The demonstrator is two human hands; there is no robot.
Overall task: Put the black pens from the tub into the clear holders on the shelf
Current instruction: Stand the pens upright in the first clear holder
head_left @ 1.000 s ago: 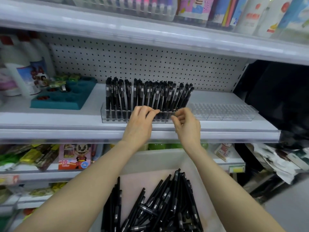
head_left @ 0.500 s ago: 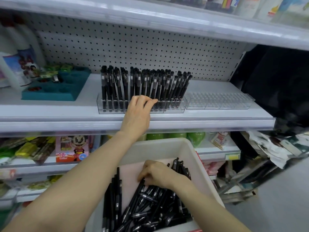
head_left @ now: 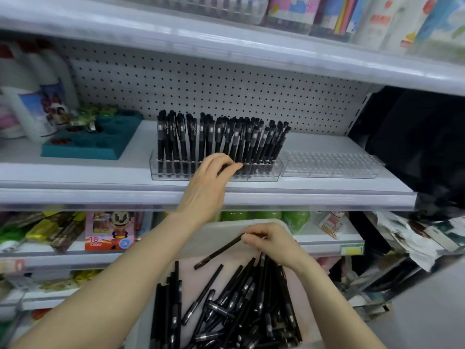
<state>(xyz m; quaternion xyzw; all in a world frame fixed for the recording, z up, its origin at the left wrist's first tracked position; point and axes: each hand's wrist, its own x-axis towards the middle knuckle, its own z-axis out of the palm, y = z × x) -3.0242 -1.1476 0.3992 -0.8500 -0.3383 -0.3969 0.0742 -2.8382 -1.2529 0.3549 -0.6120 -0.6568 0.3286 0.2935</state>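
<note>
Touching the filled clear holder [head_left: 176,170] at its front with left hand [head_left: 206,182], fingers [head_left: 226,159] bent; cannot tell whether gripping anything. Pinching one black pen [head_left: 219,251] by its upper end in right hand [head_left: 271,244], over the tub [head_left: 214,233] of loose pens [head_left: 239,298]. Probably light, stiff, slick: best held near one end. Farther right, empty clear holder [head_left: 329,167].

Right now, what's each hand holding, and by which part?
The right hand pinches one black pen by its upper end. The left hand is at the clear holder; its grip cannot be told.
</note>
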